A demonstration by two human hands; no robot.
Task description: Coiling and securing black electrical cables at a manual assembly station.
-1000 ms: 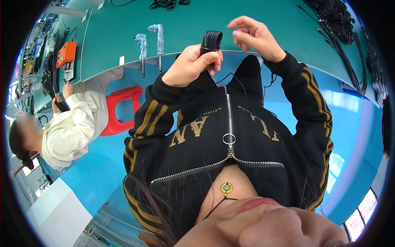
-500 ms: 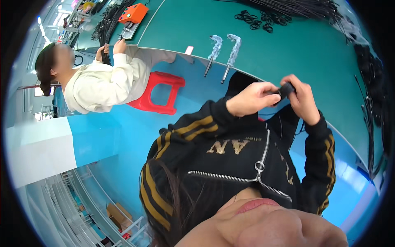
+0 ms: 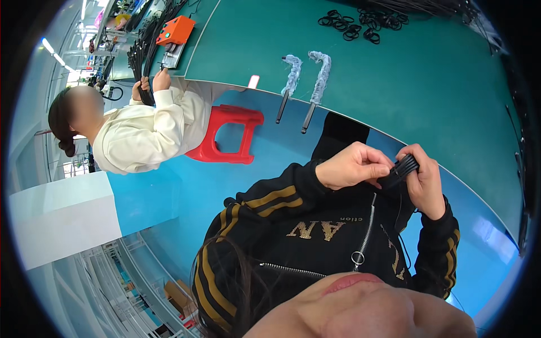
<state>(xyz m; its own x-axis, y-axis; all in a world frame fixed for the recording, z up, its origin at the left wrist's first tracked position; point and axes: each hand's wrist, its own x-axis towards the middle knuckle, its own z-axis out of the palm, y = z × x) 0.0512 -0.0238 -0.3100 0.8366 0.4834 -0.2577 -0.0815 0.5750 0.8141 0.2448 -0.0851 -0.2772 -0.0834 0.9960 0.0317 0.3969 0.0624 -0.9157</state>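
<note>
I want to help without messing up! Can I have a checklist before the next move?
1. Right grip holding the black cable coil: ok.
2. Left grip at the coil's side: ok.
3. Something tied round the coil: cannot tell, it's partly hidden.
4. Wrapped hooks wholly over the green table: not ok, bare ends stick out past its edge.
5. Black loops on the table: ok.

Looks down from head height, wide-angle, close above the black jacket [image 3: 315,250]; takes in the green table [image 3: 389,79] beyond the jacket.
</note>
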